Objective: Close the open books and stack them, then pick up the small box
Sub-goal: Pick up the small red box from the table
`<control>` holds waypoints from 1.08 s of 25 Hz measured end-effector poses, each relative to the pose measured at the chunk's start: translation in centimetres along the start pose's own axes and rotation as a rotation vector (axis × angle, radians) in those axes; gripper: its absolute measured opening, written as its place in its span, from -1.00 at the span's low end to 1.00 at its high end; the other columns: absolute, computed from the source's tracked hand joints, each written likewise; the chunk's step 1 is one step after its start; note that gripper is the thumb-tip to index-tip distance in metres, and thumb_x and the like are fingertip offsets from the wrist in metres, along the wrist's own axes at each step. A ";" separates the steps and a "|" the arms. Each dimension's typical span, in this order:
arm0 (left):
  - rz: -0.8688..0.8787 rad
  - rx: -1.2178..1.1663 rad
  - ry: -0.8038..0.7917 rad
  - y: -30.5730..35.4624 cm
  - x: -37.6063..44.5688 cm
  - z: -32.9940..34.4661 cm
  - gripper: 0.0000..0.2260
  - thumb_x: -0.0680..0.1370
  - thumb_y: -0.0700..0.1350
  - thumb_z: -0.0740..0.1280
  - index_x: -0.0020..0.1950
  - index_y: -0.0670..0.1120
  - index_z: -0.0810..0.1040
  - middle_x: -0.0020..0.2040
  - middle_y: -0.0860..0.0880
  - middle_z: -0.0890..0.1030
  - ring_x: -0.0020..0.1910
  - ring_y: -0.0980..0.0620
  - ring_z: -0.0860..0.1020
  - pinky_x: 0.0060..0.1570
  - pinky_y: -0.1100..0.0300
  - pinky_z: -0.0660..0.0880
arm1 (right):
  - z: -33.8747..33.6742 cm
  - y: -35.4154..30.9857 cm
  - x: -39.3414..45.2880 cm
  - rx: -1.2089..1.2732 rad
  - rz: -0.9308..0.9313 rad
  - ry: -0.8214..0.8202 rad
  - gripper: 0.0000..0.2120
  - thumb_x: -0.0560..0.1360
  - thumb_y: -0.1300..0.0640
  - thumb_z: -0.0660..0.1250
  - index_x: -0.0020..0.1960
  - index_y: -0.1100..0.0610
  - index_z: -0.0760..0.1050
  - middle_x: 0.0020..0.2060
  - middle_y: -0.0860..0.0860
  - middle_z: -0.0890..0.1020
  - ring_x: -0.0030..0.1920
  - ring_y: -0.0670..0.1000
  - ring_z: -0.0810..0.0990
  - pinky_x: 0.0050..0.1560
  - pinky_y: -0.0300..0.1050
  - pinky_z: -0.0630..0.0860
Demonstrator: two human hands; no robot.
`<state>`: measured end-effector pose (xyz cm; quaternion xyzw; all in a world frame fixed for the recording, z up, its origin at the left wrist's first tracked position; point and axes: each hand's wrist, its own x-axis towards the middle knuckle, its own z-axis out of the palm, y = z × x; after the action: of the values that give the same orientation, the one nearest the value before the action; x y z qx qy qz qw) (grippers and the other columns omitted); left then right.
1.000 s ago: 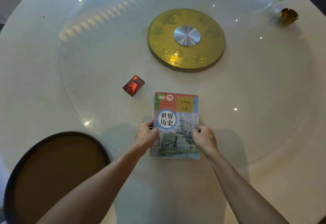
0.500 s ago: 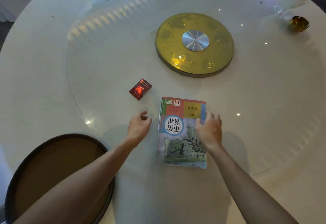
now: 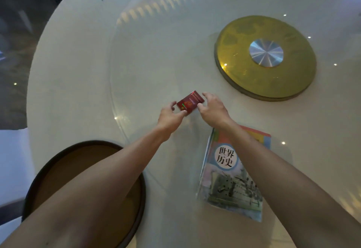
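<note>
The small red box (image 3: 190,103) lies on the glass tabletop between my two hands. My left hand (image 3: 170,118) touches its left and near edges with thumb and fingers. My right hand (image 3: 213,109) curls around its right end. Whether the box is lifted off the glass I cannot tell. The closed books (image 3: 226,181) lie stacked near the table's front right, a history textbook with a warship cover on top; my right forearm crosses over its upper part.
A gold turntable hub (image 3: 265,58) with a silver centre sits at the back right. A round brown stool (image 3: 86,179) stands below the table's near left edge. The round white table (image 3: 78,72) drops off to a dark floor at the left.
Both hands left the stacked books and moved up and left to the red box, closing on its two ends. The camera view swung left.
</note>
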<state>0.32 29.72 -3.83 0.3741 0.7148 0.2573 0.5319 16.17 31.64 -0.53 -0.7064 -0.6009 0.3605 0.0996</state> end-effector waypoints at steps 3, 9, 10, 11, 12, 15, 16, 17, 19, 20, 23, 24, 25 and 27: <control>-0.037 -0.103 -0.092 -0.4 -0.1 0.1 -0.45 0.55 -0.18 0.44 0.52 -0.08 0.37 0.01 -0.12 0.64 -0.10 -0.06 0.60 0.12 -0.10 0.59 | 1.3 -0.2 1.5 0.011 0.069 -0.026 -0.59 0.58 0.09 0.30 0.40 0.18 0.49 0.29 0.19 0.59 0.34 0.21 0.54 0.35 0.04 0.44; -0.051 -0.109 0.048 -2.3 -1.7 -1.6 -0.56 0.53 -0.11 0.46 0.40 -0.07 0.49 -0.04 -0.16 0.69 -0.21 -0.08 0.64 0.01 -0.03 0.62 | 2.9 -0.4 -0.7 0.089 0.122 0.028 -0.67 0.57 0.04 0.38 0.29 0.15 0.60 0.10 0.13 0.70 0.07 0.12 0.67 0.09 -0.02 0.58; -0.035 -0.081 0.088 -2.6 -2.4 -2.2 -0.57 0.52 -0.08 0.47 0.38 -0.04 0.51 -0.05 -0.13 0.69 -0.16 -0.09 0.68 0.03 -0.04 0.65 | 3.1 -0.8 -1.3 0.091 0.114 0.023 -0.68 0.58 0.04 0.39 0.27 0.15 0.60 0.08 0.12 0.71 0.05 0.11 0.67 0.06 -0.02 0.57; -0.015 -0.055 0.126 -2.8 -3.2 -2.8 -0.57 0.51 -0.05 0.48 0.36 -0.02 0.52 -0.05 -0.11 0.69 -0.11 -0.09 0.69 0.03 -0.05 0.64 | 3.5 -1.3 -1.9 0.088 0.099 0.017 -0.69 0.58 0.03 0.40 0.26 0.14 0.60 0.06 0.11 0.71 0.04 0.10 0.68 0.04 -0.01 0.57; 0.003 -0.035 0.162 -3.1 -4.0 -3.5 -0.56 0.51 -0.04 0.48 0.36 0.00 0.51 -0.05 -0.09 0.68 -0.08 -0.07 0.69 0.02 -0.02 0.63 | 4.0 -1.9 -2.6 0.091 0.084 0.010 -0.69 0.57 0.02 0.41 0.25 0.13 0.60 0.05 0.11 0.72 0.03 0.10 0.69 0.05 0.00 0.58; 0.048 0.000 0.245 -4.4 -6.7 -5.9 -0.55 0.53 -0.05 0.49 0.39 -0.01 0.48 0.00 -0.06 0.66 -0.06 0.00 0.64 -0.10 0.19 0.57 | 5.8 -4.0 -4.6 0.095 0.046 -0.017 -0.70 0.55 0.01 0.42 0.24 0.11 0.60 0.03 0.10 0.73 0.03 0.10 0.69 0.08 0.05 0.60; 0.057 0.000 0.266 -5.1 -7.5 -6.8 -0.54 0.53 -0.05 0.49 0.40 -0.02 0.48 -0.01 -0.05 0.66 -0.09 0.04 0.63 -0.15 0.26 0.53 | 6.5 -4.8 -5.3 0.090 0.035 -0.034 -0.71 0.55 0.01 0.42 0.22 0.10 0.60 0.01 0.09 0.73 0.03 0.10 0.69 0.07 0.03 0.58; 0.060 0.005 0.286 -5.9 -8.4 -7.9 -0.54 0.52 -0.05 0.49 0.39 -0.02 0.48 -0.03 -0.03 0.65 -0.13 0.08 0.61 -0.21 0.32 0.49 | 7.3 -5.7 -6.1 0.086 0.028 -0.053 -0.72 0.55 0.02 0.43 0.21 0.10 0.60 0.00 0.09 0.73 0.02 0.10 0.69 0.05 0.01 0.57; 0.045 0.002 0.340 -7.8 -9.7 -10.1 -0.54 0.51 -0.05 0.51 0.37 -0.04 0.49 -0.05 0.01 0.63 -0.16 0.13 0.59 -0.24 0.39 0.43 | 9.1 -7.2 -7.8 0.101 0.021 -0.096 -0.74 0.53 0.03 0.44 0.16 0.11 0.59 -0.03 0.09 0.73 -0.01 0.11 0.69 0.04 0.02 0.59; 0.029 -0.015 0.378 -9.1 -10.5 -11.5 -0.56 0.50 -0.06 0.52 0.34 -0.06 0.51 -0.05 0.02 0.63 -0.13 0.13 0.61 -0.21 0.40 0.45 | 10.4 -7.9 -8.7 0.116 0.020 -0.125 -0.75 0.51 0.03 0.46 0.13 0.11 0.59 -0.04 0.09 0.73 -0.02 0.12 0.70 0.04 0.07 0.62; -0.002 -0.041 0.458 -12.5 -12.4 -14.9 -0.67 0.48 -0.08 0.53 0.21 -0.09 0.61 -0.01 0.03 0.68 0.00 0.08 0.66 -0.02 0.29 0.55 | 14.5 -9.2 -11.8 0.176 0.040 -0.179 -0.74 0.45 0.02 0.50 0.06 0.12 0.56 -0.09 0.06 0.71 -0.06 0.13 0.73 0.01 0.25 0.67; -0.012 -0.040 0.466 -13.6 -13.0 -15.9 -0.71 0.48 -0.08 0.53 0.17 -0.09 0.64 0.00 0.02 0.70 0.01 0.08 0.66 0.02 0.25 0.57 | 15.9 -9.6 -12.8 0.207 0.047 -0.191 -0.71 0.45 0.04 0.50 0.10 0.12 0.55 -0.11 0.05 0.70 -0.08 0.14 0.74 -0.01 0.26 0.67; -0.023 -0.037 0.474 -14.6 -13.6 -16.8 -0.74 0.49 -0.08 0.53 0.15 -0.09 0.66 0.00 0.03 0.70 0.01 0.08 0.66 0.05 0.21 0.58 | 17.0 -10.1 -13.8 0.228 0.056 -0.204 -0.68 0.47 0.07 0.50 0.17 0.13 0.53 -0.13 0.04 0.68 -0.10 0.17 0.74 -0.03 0.26 0.68; -0.052 -0.036 0.493 -16.5 -14.6 -18.2 -0.77 0.49 -0.07 0.52 0.12 -0.05 0.68 0.01 0.04 0.70 0.02 0.09 0.66 0.08 0.14 0.61 | 18.8 -11.0 -15.7 0.241 0.060 -0.243 -0.61 0.52 0.12 0.48 0.31 0.13 0.49 -0.14 0.02 0.64 -0.11 0.20 0.75 -0.09 0.22 0.71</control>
<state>-19.04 8.79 -2.71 0.2720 0.8277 0.3398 0.3542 -4.52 14.50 -1.66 -0.6584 -0.5394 0.5154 0.0994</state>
